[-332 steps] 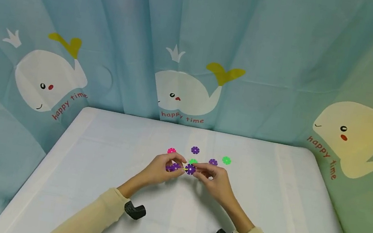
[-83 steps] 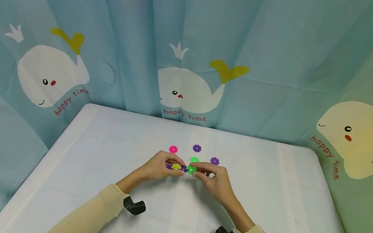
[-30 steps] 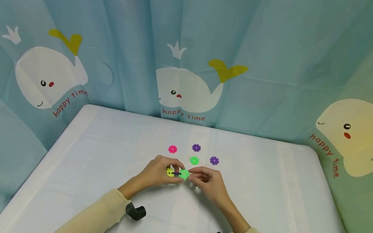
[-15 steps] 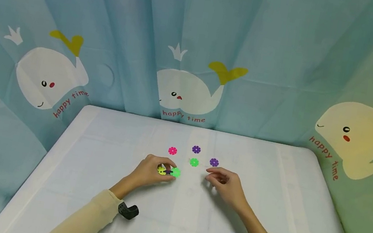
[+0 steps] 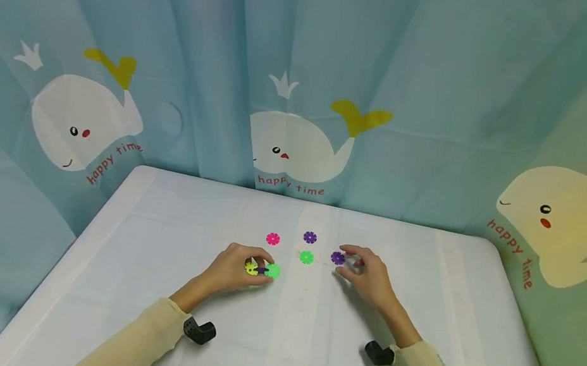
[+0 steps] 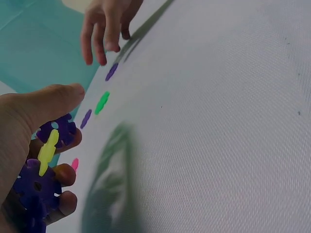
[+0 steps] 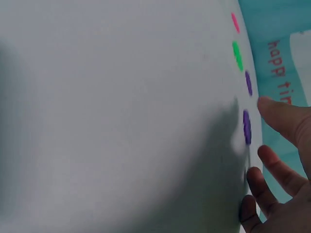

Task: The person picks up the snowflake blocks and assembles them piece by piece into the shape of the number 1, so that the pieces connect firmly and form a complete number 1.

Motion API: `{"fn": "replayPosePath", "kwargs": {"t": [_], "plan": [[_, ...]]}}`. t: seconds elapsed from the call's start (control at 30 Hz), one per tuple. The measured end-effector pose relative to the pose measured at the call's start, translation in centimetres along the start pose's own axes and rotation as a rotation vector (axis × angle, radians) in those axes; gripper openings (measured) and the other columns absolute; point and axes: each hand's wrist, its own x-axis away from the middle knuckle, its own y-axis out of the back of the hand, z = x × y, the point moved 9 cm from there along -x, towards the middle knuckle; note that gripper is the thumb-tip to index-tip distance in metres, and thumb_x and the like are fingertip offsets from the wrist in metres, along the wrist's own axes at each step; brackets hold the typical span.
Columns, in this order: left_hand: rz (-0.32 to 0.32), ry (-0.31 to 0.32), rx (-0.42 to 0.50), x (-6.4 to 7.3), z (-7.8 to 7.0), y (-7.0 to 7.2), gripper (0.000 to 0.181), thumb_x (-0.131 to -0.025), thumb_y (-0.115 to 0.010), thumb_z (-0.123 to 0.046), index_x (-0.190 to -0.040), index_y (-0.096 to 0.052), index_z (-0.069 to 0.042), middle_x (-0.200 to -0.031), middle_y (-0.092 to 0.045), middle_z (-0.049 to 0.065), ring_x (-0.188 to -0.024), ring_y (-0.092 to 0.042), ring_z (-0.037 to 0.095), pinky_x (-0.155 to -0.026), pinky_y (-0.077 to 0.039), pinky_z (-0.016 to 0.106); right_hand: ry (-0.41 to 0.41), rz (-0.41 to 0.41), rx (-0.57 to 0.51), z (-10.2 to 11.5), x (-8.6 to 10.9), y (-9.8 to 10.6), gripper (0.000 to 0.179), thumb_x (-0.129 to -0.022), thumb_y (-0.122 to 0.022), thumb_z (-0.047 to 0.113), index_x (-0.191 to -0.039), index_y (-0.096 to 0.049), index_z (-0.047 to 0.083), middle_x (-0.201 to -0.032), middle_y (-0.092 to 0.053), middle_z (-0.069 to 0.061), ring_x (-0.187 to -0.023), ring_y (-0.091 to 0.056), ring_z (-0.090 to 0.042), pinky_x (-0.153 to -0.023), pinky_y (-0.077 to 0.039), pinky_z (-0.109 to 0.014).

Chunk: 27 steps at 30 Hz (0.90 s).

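Note:
My left hand [image 5: 226, 272] holds several interlocked plastic snowflake discs between thumb and fingers. A green disc [image 5: 272, 270] is at the right end of this chain, and a yellow disc [image 5: 251, 268] shows nearer the palm. In the left wrist view a purple disc [image 6: 36, 184] and the yellow disc [image 6: 47, 153] are slotted together; fingers hide part of the chain. Over the right side of the table my right hand [image 5: 372, 280] has thumb and fingers spread near a loose purple disc [image 5: 337, 258], with a gap visible in the right wrist view [image 7: 247, 127].
Other loose discs lie flat on the white table [image 5: 273, 346]: a pink one [image 5: 273, 239], a green one [image 5: 306, 257] and a second purple one [image 5: 310, 237]. Behind the table's far edge hangs a blue curtain [image 5: 433, 103] with printed whales.
A green disc that lay at the right is now on the held chain. My right hand has let go of it and moved right to the loose purple disc; my left hand shifted left.

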Motion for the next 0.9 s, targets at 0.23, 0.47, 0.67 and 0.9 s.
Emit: {"fn": "replayPosePath", "kwargs": {"t": [0.23, 0.47, 0.67, 0.9], "plan": [[0.019, 0.004, 0.008, 0.1, 0.3, -0.1, 0.027, -0.081, -0.09, -0.023, -0.104, -0.077, -0.016, -0.084, -0.069, -0.009, -0.074, -0.059, 0.008, -0.068, -0.051, 0.025, 0.006, 0.1, 0.086, -0.8, -1.7, -0.3, 0.044, -0.085, -0.082, 0.003, -0.127, -0.068, 0.0, -0.111, -0.067, -0.02, -0.086, -0.057, -0.028, -0.075, -0.046, -0.038], [0.023, 0.009, 0.002, 0.0, 0.3, -0.1, 0.027, -0.081, -0.09, -0.024, -0.104, -0.077, -0.017, -0.084, -0.069, -0.01, -0.074, -0.058, 0.008, -0.069, -0.05, 0.026, 0.039, 0.203, 0.122, -0.6, -2.7, -1.1, 0.033, -0.089, -0.076, 0.0, -0.122, -0.071, 0.001, -0.111, -0.062, -0.02, -0.082, -0.052, -0.024, -0.072, -0.042, -0.036], [0.029, 0.013, -0.001, -0.1, 0.1, -0.3, 0.027, -0.081, -0.09, -0.024, -0.104, -0.077, -0.017, -0.085, -0.069, -0.01, -0.075, -0.059, 0.007, -0.069, -0.051, 0.026, 0.028, 0.211, 0.139, -0.7, -2.9, -1.3, 0.027, -0.089, -0.076, 0.0, -0.116, -0.073, 0.002, -0.111, -0.062, -0.019, -0.082, -0.051, -0.024, -0.071, -0.041, -0.037], [0.031, 0.025, -0.001, -0.2, 0.1, -0.5, 0.029, -0.081, -0.09, -0.024, -0.105, -0.078, -0.016, -0.085, -0.07, -0.009, -0.076, -0.059, 0.008, -0.069, -0.05, 0.026, 0.044, 0.159, 0.164, -0.5, -2.4, -1.3, 0.025, -0.088, -0.077, 0.001, -0.113, -0.073, 0.004, -0.102, -0.065, -0.014, -0.075, -0.052, -0.019, -0.067, -0.043, -0.033]]}}
